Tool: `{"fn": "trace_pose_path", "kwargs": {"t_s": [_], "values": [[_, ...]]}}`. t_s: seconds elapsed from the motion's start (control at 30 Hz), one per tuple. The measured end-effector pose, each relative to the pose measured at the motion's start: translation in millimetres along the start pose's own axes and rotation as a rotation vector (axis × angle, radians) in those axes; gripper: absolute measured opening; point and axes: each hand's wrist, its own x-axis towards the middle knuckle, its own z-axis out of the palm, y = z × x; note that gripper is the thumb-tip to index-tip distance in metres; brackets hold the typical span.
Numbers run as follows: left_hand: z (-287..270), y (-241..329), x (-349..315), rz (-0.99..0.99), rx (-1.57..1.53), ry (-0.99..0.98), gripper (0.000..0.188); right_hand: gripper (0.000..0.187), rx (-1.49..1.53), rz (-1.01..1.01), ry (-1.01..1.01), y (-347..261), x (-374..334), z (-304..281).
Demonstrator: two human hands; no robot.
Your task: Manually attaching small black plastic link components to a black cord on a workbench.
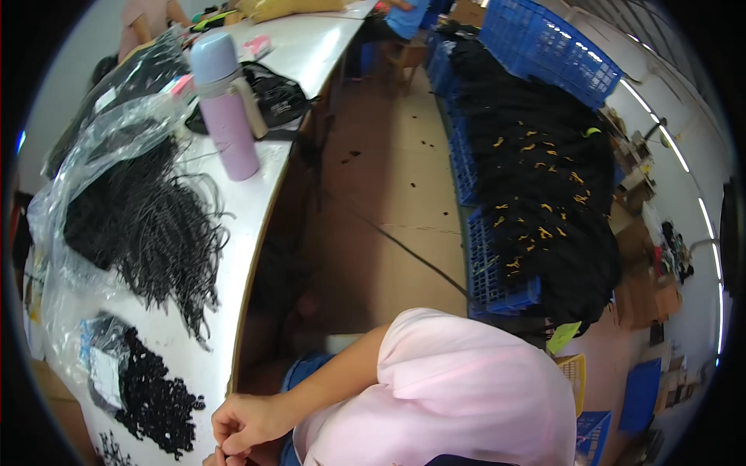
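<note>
Reaching left from the pink sleeve, my right hand (252, 422) is closed in a pinch beside the table's near edge. What it pinches, if anything, is too small to make out. Fingertips of my left hand (221, 459) show at the lower edge of the head view, pressed together against the right fingertips; the rest of that hand is cut off. Nearest to my hands on the white table (206, 369) is a spread heap of small black pieces (159, 400), spilling beside a small clear bag (106, 361). Beyond it, a bundle of black cords (167, 233) sticks out of a large clear plastic bag (58, 233).
A lilac bottle (228, 128) with a blue cap and a black cap-like item (276, 93) stand farther up the table. Across the aisle, black fabric with yellow ties (544, 186) covers blue crates (486, 260). Other people (404, 19) are at the far end.
</note>
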Motion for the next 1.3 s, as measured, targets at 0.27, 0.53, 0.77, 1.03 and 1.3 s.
{"fn": "trace_pose_path", "kwargs": {"t_s": [0.27,0.53,0.77,1.03,1.3], "values": [[6.5,8.4,12.0,0.187,0.014,-0.03,0.025,0.009,0.175,0.1,0.009,-14.0,-3.5,1.3],[17.0,22.6,16.3,0.201,-0.416,0.491,0.026,0.011,-1.136,-0.432,0.07,-2.6,-11.0,-18.9],[39.3,5.7,3.3,-0.245,0.02,0.15,0.023,0.008,-1.114,-0.65,0.014,3.9,-14.9,-6.3],[9.2,-5.4,-19.5,-0.292,-0.142,0.207,0.016,0.013,-0.438,-0.051,-0.15,0.3,-9.3,-0.5],[-1.2,0.7,-19.6,-0.438,-0.549,-0.043,0.043,0.014,-0.336,0.069,-0.209,-18.2,-12.7,-4.4]]}}
